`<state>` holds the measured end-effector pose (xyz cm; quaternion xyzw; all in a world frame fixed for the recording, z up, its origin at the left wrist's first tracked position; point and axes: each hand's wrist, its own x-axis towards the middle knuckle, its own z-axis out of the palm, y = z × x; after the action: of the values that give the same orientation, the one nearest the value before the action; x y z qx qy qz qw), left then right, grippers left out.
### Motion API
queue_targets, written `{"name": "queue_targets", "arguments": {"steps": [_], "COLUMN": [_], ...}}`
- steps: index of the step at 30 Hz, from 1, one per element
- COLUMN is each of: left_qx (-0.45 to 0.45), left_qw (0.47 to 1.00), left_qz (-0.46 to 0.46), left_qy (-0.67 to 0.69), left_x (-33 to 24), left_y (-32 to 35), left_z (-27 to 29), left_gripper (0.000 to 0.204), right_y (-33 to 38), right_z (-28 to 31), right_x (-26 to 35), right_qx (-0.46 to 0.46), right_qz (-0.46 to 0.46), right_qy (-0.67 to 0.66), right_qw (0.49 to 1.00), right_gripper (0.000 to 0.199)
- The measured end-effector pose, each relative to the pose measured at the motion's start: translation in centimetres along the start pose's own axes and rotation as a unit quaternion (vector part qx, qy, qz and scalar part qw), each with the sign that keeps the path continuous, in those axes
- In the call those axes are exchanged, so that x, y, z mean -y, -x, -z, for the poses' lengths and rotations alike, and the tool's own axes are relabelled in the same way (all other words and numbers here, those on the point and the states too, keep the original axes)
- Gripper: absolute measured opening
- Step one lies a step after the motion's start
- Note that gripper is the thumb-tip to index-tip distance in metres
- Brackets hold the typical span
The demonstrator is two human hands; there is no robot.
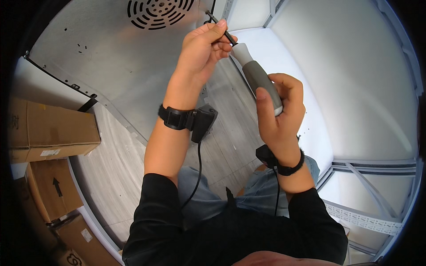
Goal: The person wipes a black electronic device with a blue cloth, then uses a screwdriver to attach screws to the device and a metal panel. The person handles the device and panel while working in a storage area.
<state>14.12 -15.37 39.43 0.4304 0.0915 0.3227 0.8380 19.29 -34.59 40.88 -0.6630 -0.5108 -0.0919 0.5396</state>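
Observation:
A screwdriver [259, 79] with a thick two-tone grey handle and a dark shaft slants up and to the left. My right hand [286, 108] is closed around the butt of its handle, thumb along the near side. Higher up, my left hand [206, 46] pinches the shaft between thumb and fingers. The shaft's end is at the right edge of a large metal panel [120, 66]. A small dark tip, perhaps a screw, shows there, too small to make out; whether it touches the panel I cannot tell.
Slotted round vents [160, 13] are cut into the panel's top. Brown cardboard boxes [62, 128] are stacked at the left on the wood-look floor [106, 164]. At the right stands a white surface [284, 53] beside pale walls and a metal shelf frame [372, 177]. Cabled black devices are strapped to both wrists.

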Motion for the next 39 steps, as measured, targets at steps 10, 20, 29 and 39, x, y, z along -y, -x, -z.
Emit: {"name": "queue_targets", "arguments": {"steps": [10,20,29,39], "left_qx": [-0.005,-0.092,-0.099,-0.019], "left_qw": [1.000,0.994,0.991,0.999], "left_qz": [-0.024,-0.007,-0.007,0.034], "left_qy": [0.007,0.052,0.090,0.019], "left_x": [-0.4,-0.3,0.0,3.2], "left_y": [-0.3,-1.4,-1.7,-0.9], "left_z": [0.5,0.2,-0.1,-2.7], "left_gripper": [0.032,0.035,0.036,0.038], "right_y": [-0.8,0.4,0.5,-2.6], "right_z": [1.4,0.3,1.8,9.9], "right_x": [0.7,0.9,1.1,-3.4], "right_qx": [0.125,0.148,0.136,0.236], "right_qz": [-0.344,-0.276,-0.307,-0.362], "right_qy": [-0.287,-0.218,-0.188,-0.251], "right_qw": [0.885,0.924,0.923,0.866], "right_gripper": [0.042,0.047,0.039,0.037]}}
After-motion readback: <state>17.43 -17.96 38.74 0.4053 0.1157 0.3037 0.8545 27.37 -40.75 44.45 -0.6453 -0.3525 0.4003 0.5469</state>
